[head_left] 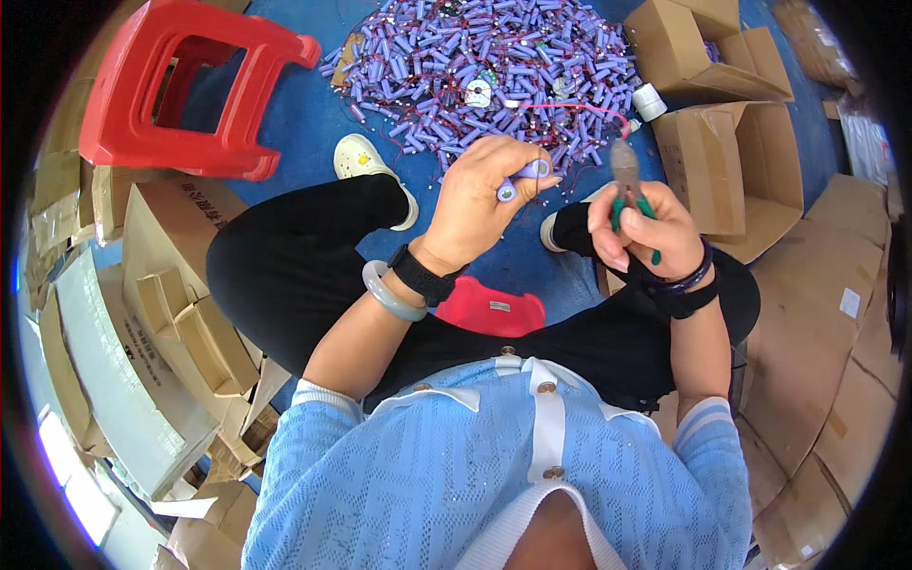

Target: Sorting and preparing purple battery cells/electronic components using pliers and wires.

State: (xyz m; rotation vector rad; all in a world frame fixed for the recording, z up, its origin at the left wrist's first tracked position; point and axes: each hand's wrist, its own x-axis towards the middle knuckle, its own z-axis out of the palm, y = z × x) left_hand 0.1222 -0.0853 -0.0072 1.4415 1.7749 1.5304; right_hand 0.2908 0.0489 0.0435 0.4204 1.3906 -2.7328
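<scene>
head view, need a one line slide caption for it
Left hand holds purple cylinders and right hand holds green-handled pliers near a heap of similar cylinders on a blue floor.

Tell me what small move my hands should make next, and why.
I'd probably bring the green-handled pliers toward the purple cylindrical cells: your left hand holds the cells with two round ends exposed, while your right hand grips the pliers, whose head is apart from them.
</scene>
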